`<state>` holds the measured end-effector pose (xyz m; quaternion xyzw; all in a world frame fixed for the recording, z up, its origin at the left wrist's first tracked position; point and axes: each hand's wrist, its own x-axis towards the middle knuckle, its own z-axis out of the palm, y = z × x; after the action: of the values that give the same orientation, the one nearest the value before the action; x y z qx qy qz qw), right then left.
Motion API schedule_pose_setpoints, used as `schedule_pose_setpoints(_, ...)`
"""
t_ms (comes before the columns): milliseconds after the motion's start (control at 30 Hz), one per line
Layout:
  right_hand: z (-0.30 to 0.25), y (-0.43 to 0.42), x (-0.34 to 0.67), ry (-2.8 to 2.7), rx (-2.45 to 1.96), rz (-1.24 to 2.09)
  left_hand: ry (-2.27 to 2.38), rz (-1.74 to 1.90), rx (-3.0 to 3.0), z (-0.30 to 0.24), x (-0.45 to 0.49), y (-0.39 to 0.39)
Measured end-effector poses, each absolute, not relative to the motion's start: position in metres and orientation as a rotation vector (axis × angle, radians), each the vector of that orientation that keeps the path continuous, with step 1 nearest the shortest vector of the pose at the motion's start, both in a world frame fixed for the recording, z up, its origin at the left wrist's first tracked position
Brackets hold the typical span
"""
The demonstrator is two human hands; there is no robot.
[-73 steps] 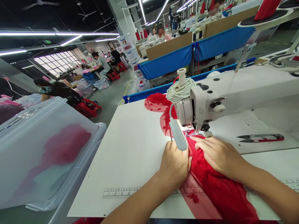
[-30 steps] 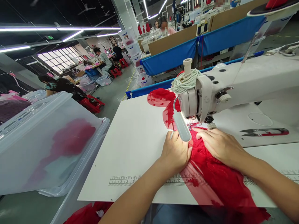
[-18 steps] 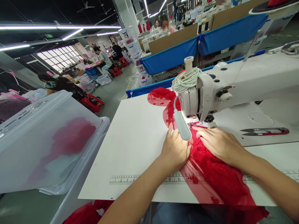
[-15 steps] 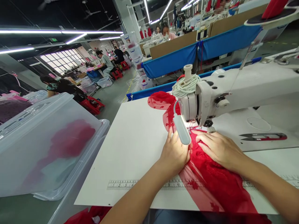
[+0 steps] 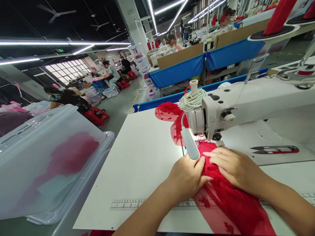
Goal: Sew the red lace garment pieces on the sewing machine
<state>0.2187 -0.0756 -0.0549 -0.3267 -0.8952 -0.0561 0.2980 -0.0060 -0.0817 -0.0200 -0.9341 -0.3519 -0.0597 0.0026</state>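
Observation:
Red lace and sheer mesh fabric (image 5: 221,193) runs from the table's front edge up to the presser foot (image 5: 198,143) of a white sewing machine (image 5: 236,105). My left hand (image 5: 185,175) is closed on the fabric's left side just in front of the foot, its fingertips partly hidden by a grey lamp (image 5: 190,143). Across the fabric's right side lies my right hand (image 5: 236,165), fingers stretched out and flat. More sheer red fabric bunches behind the machine head.
Thread snips (image 5: 275,149) lie on the machine bed at right. A printed ruler (image 5: 128,204) crosses the white table (image 5: 123,164) near its front. A translucent plastic bin (image 5: 56,157) stands at left. Co-workers sit farther back; a red thread cone (image 5: 280,16) stands upper right.
My left hand has drawn back from beside the foot toward me, its thumb now out over the fabric. My right hand stays on the cloth. The view has shifted slightly.

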Motion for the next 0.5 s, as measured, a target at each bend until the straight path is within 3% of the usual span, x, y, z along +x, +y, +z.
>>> schedule_pose_setpoints(267,-0.064,-0.079,0.22,-2.325,-0.904,-0.184,-1.004,-0.387,-2.83,-0.031,-0.011,-0.087)
schedule_pose_setpoints(500,-0.06,-0.078,0.223,-2.377,-0.873,-0.219,-1.004,-0.354,-2.774,-0.034,-0.012,-0.089)
